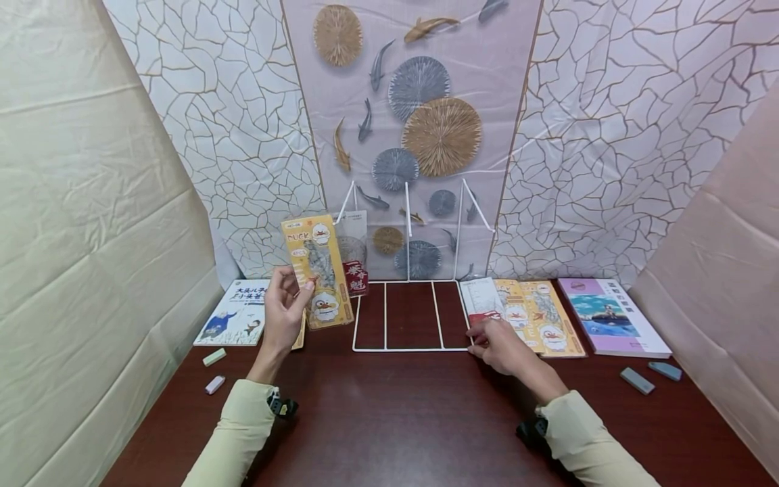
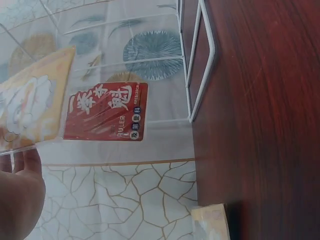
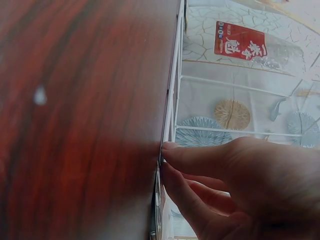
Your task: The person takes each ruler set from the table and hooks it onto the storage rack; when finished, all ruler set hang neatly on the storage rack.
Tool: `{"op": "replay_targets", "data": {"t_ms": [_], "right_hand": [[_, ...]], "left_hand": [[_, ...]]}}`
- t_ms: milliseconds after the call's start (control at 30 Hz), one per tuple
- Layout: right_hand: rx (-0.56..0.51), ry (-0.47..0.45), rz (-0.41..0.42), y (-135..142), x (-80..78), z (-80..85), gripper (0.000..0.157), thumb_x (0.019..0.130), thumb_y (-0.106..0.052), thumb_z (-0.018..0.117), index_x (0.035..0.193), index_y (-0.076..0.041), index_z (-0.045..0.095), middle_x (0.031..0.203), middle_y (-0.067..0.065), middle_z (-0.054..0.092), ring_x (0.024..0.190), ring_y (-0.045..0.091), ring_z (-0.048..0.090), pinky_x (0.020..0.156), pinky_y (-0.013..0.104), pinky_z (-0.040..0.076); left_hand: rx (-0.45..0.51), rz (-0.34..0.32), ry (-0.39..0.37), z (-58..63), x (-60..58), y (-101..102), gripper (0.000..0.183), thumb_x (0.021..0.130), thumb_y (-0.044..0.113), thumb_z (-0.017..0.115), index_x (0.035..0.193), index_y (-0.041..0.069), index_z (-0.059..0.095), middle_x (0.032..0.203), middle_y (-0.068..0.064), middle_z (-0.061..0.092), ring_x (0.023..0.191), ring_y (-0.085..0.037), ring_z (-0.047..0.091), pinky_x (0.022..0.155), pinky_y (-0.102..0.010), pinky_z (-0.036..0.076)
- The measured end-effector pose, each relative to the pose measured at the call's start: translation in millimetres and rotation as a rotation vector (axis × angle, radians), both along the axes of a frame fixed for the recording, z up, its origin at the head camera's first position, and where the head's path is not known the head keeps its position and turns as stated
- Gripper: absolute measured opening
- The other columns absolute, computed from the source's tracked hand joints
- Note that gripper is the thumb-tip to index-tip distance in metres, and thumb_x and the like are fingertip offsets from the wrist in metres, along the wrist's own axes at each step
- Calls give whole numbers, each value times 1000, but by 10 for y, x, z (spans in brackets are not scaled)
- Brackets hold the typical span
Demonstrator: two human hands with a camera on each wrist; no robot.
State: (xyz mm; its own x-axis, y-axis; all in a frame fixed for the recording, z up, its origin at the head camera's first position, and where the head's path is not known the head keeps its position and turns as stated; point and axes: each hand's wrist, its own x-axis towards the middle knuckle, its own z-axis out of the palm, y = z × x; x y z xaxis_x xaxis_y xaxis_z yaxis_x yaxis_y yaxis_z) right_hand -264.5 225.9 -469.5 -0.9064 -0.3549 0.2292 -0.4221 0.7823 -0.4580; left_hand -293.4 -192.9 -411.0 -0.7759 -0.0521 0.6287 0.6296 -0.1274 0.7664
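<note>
My left hand [image 1: 286, 308] grips a yellow packet [image 1: 331, 304] printed DUCK, raised upright left of a white wire rack [image 1: 385, 318]. Behind it stands a clear ruler packet [image 1: 358, 267] with a red label, also visible in the left wrist view [image 2: 107, 112]; whether the hand holds this one too cannot be told. My right hand [image 1: 502, 345] pinches the rack's front right corner between thumb and finger, low at the table. Beside those fingers a second ruler packet [image 1: 483, 297] lies flat, partly covered by the hand.
More yellow duck packets [image 1: 550, 321] lie right of the rack, beside a pink-edged book [image 1: 615, 318]. A white picture book [image 1: 234, 314] lies at the left. Small erasers or similar blocks [image 1: 214, 357] lie on the left, and two grey ones [image 1: 638, 381] on the right. A patterned cloth wall stands behind.
</note>
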Motion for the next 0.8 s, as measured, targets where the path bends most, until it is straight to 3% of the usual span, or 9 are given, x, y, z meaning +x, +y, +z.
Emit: {"op": "replay_targets", "data": {"t_ms": [267,500,667,800], "right_hand": [[-12,3,9,13,0,3,23,86,-4,77,107,3,75,108,20,73,87,26,75,74,37,62],[-19,9,15,24,-13,-14,20,85,-3,77,105,3,76,105,19,74,86,26,75,73,36,62],[-25,1,11,34,-24,-25,21,86,-4,76,106,1,76,104,17,76,88,27,75,75,37,62],[-18,-10,-1,41,-29,-31,22,88,-5,75,108,0,77,105,16,76,90,26,75,76,38,62]], "left_hand": [[3,9,30,27,40,-27,20,97,4,62,113,2,50,113,-5,74,102,-16,72,85,-25,60],[-91,-90,24,13,39,-36,22,95,-1,63,114,-2,51,99,-7,79,91,-18,76,77,-31,63],[-200,-51,3,-26,40,22,24,96,7,67,113,-1,53,100,-17,77,82,-22,77,66,-39,64],[-233,-23,-22,-61,31,48,22,96,11,68,112,4,54,102,-19,77,78,-25,76,63,-43,63]]}}
